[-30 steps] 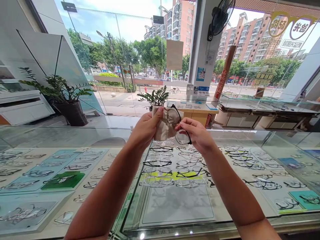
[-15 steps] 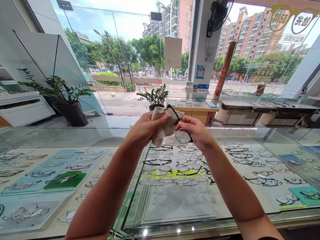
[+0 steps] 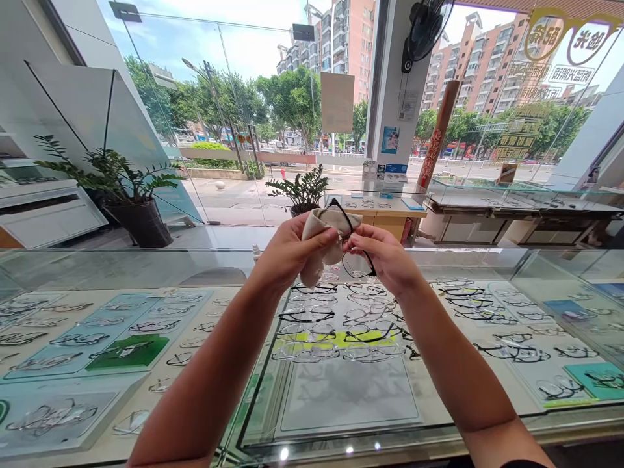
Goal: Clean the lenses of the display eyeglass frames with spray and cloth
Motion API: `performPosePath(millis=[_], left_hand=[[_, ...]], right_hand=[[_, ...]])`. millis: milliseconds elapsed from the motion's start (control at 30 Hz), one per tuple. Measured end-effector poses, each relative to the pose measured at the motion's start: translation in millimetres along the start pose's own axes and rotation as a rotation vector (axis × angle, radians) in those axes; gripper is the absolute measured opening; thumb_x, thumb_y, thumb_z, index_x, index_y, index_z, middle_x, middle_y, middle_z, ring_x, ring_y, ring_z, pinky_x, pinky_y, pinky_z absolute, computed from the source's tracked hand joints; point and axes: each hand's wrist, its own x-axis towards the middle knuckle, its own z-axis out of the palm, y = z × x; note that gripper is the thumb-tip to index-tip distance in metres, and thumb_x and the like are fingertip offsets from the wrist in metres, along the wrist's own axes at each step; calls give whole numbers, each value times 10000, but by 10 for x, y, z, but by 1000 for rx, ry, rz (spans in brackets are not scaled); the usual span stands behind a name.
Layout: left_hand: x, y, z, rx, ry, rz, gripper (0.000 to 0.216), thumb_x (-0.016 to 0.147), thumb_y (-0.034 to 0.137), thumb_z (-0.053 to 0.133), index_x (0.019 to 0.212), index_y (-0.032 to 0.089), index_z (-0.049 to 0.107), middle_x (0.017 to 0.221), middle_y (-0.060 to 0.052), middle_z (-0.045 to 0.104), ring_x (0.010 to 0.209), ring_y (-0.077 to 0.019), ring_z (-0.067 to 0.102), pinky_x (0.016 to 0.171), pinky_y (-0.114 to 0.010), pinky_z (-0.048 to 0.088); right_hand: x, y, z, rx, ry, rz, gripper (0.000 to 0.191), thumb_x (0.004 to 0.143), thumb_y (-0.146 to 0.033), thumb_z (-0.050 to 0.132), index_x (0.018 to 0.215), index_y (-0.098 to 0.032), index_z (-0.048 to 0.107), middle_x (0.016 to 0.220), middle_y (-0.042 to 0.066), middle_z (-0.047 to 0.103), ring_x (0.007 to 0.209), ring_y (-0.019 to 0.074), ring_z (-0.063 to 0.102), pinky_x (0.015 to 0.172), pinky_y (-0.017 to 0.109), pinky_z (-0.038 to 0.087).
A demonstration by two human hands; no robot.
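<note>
Above the glass counter, my left hand (image 3: 288,248) pinches a beige cleaning cloth (image 3: 316,227) that is folded around one lens of a pair of glasses. My right hand (image 3: 385,257) grips the black-framed glasses (image 3: 374,266) near the middle of the frame. The uncovered lens hangs below the right fingers, tilted. One dark temple rises in front of the cloth. The wrapped lens is mostly hidden by the cloth and my left thumb.
Under the glass top of the display counter (image 3: 263,416) lie several rows of eyeglasses (image 3: 312,316). A small bottle (image 3: 256,252) stands behind my left wrist. Beyond are a potted plant (image 3: 298,195), a larger one (image 3: 136,218) at left, and a wooden display cabinet (image 3: 380,218).
My left hand and the cloth have shifted slightly right, closer to my right hand. The small bottle shows more now. My right hand has barely moved.
</note>
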Motion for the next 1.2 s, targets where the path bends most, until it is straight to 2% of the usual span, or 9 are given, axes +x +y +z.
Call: performPosePath(millis=[167,267,467,633,733,867,1033,1100,1200], left_hand=[[-3,-42,104,25,90,100,473,636,410,1055,927,178,763,794,-26,754,665,-162,660,633,-290,560],[-6,-90,144,43,137,159,449,711,488,1013,849,189,707,694,5,683,581,-138,596,557,-270,508],[-40,-184,181,106,302,302,483,834,623,908,798,211,658,691,29,606,564,-103,474,518,-248,413],[-39,-226,189,128,403,295,553,910,669,821,701,225,564,625,33,508,559,-110,423,519,-270,361],[-13,-213,165,107,369,250,558,903,707,806,713,228,591,602,29,535,525,-116,446,497,-281,356],[15,-116,101,41,200,184,535,813,709,883,780,207,700,666,-5,650,558,-143,565,538,-294,468],[-9,7,28,13,18,100,420,767,536,968,892,198,754,761,-23,703,631,-155,632,598,-287,535],[-22,11,36,28,2,95,413,736,472,994,932,201,752,779,-20,711,646,-160,645,609,-287,548],[-33,-37,92,23,60,115,460,693,452,1019,961,216,729,770,-2,703,599,-151,617,561,-286,537]], right_hand=[[8,68,48,70,-41,10,301,765,-475,929,907,-232,824,913,27,771,908,189,656,931,363,538],[4,115,81,75,-69,-3,319,770,-471,942,952,-235,828,925,23,768,937,193,662,974,376,546],[-28,140,151,73,-142,-20,327,796,-493,934,989,-248,833,952,23,781,917,193,670,986,391,560],[-19,150,172,16,-189,-47,334,824,-542,901,978,-256,823,927,20,780,916,203,675,995,406,558],[-2,142,118,10,-166,-69,286,857,-511,875,943,-247,809,898,21,772,898,200,674,950,387,542],[10,85,20,2,-140,-104,177,900,-409,830,870,-238,795,865,11,756,865,175,663,935,355,514],[2,26,10,-19,-92,-65,236,868,-459,831,840,-231,777,866,19,737,856,176,636,918,353,510],[-2,34,39,1,-91,-38,271,837,-489,856,850,-230,778,874,23,732,864,181,631,918,357,518],[-4,85,93,63,-103,-13,324,789,-517,903,886,-228,794,891,24,734,882,185,638,919,357,532]])
